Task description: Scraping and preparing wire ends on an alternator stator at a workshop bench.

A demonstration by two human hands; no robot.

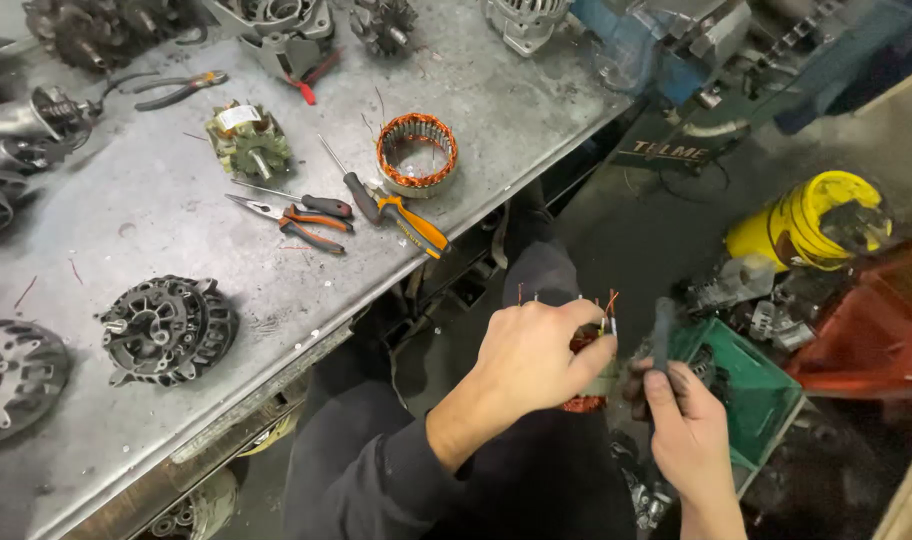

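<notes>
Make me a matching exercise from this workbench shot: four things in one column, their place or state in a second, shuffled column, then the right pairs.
Things:
1. Copper-wound stator ring
2. Orange-handled pliers
3. Yellow bucket
4. Wire-wound part

Places or states:
A. Low down to the right of the bench, beside red items
B. Held in the left hand, off the bench
C. Near the bench's front edge, next to a screwdriver
D. Lying flat mid-bench, jaws pointing left

Pairs: 1-C, 2-D, 3-A, 4-B

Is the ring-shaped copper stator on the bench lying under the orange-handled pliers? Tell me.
No: the copper stator ring lies bare on the bench, apart from the orange-handled pliers.
</notes>
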